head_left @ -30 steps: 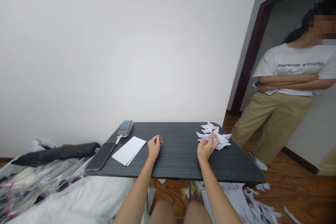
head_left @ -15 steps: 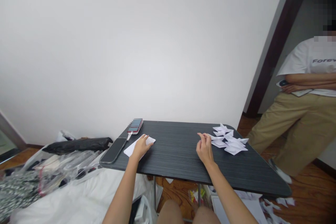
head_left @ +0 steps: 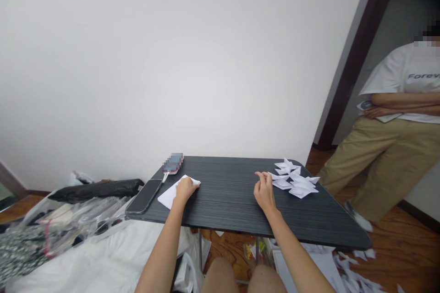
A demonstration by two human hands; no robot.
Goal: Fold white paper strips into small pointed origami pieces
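My left hand (head_left: 185,188) rests on white paper (head_left: 168,196) at the left of the dark table (head_left: 223,201). Its fingers are curled over the paper's right part and hide some of it; I cannot tell how many sheets lie there. My right hand (head_left: 265,192) hovers at or just above the tabletop, fingers loosely bent and apart, with nothing seen in them. Just right of it lies a cluster of several folded white paper boats (head_left: 302,187), some overlapping. The nearest boat's tip is close to my fingers.
A black phone (head_left: 146,196) lies at the table's left edge, by a device (head_left: 173,164) with a white cable. Wrapped bags and a white cover (head_left: 92,261) fill the left side. A person (head_left: 388,142) stands at the right. Paper scraps (head_left: 357,279) litter the floor.
The fingers of my left hand have curled in over the paper. My right hand keeps nearly the same pose. The whole view has shifted slightly.
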